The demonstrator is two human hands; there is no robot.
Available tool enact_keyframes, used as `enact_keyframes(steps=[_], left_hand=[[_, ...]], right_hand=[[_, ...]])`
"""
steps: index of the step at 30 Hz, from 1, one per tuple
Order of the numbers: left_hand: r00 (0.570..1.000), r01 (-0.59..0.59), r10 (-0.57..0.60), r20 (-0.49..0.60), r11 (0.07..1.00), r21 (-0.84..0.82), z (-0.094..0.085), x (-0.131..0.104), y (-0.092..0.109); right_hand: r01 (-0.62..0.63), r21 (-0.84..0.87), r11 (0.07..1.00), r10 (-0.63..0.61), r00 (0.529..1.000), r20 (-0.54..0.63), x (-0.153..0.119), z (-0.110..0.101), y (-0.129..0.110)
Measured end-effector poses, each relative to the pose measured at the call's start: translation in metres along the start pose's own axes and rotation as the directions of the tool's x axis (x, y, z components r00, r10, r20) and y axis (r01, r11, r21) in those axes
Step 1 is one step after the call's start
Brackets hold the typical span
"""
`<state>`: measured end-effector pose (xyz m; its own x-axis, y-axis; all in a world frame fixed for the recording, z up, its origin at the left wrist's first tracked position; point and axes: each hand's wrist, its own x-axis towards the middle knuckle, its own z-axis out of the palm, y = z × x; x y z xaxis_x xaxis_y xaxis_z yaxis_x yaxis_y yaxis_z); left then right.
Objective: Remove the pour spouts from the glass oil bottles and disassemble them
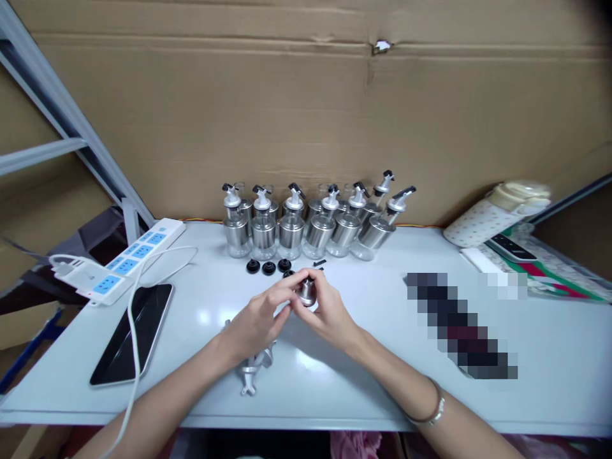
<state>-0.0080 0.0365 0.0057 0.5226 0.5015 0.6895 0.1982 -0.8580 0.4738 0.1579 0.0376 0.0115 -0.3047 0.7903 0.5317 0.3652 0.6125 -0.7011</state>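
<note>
Fitting [306,293] — silvery, in both hands [261,322] [332,315] (bottles [291,232] behind).

Small shiny silver metal piece [307,294], flared end nearest wearer, top partly hidden, between left hand [261,317] and right hand [331,315].

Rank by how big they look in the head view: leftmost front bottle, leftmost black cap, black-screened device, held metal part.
1. Black-screened device
2. Leftmost front bottle
3. Metal part, partly covered
4. Leftmost black cap
</note>
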Motion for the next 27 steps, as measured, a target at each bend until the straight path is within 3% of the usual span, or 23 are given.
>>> enact_keyframes(steps=[5,8,11,14,17,19,21,23,25,27], left_hand=[[0.997,-0.033,0.039,-0.063,0.994,0.103,-0.004,0.003,-0.002],[0.996,-0.011,0.025,-0.088,0.987,0.157,-0.006,0.003,-0.002],[0.994,-0.036,0.056,-0.089,0.978,0.207,-0.007,0.003,0.000],[0.995,-0.038,0.060,-0.079,0.967,0.253,-0.007,0.003,0.002],[0.997,-0.011,0.034,-0.071,0.956,0.294,-0.007,0.003,0.002],[0.998,0.009,0.012,-0.064,0.950,0.312,-0.008,0.004,0.003],[0.999,0.014,0.003,-0.051,0.944,0.330,-0.009,0.005,0.004],[1.000,0.011,-0.001,-0.027,0.935,0.353,-0.010,0.007,0.005],[1.000,0.025,-0.025,-0.006,0.924,0.382,-0.010,0.008,0.006],[0.999,0.047,-0.048,-0.008,0.916,0.398,-0.010,0.008,0.004]], right_hand=[[-0.004,-0.045,0.999,-0.009,0.957,-0.290,0.010,-0.018,0.001],[-0.041,-0.135,0.990,-0.031,0.871,-0.490,0.030,-0.045,-0.004],[-0.105,-0.271,0.957,-0.073,0.816,-0.573,0.067,-0.079,-0.007],[-0.221,-0.468,0.856,-0.050,0.865,-0.500,0.116,-0.114,-0.004],[-0.315,-0.577,0.753,0.050,0.903,-0.427,0.164,-0.142,0.010],[-0.392,-0.625,0.675,0.184,0.910,-0.372,0.187,-0.155,0.022],[-0.438,-0.681,0.587,0.367,0.894,-0.258,0.201,-0.161,0.033],[-0.453,-0.726,0.517,0.528,0.837,-0.146,0.207,-0.161,0.041],[-0.466,-0.744,0.478,0.623,0.777,-0.086,0.209,-0.157,0.046],[-0.473,-0.752,0.459,0.653,0.754,-0.076,0.208,-0.151,0.050]])
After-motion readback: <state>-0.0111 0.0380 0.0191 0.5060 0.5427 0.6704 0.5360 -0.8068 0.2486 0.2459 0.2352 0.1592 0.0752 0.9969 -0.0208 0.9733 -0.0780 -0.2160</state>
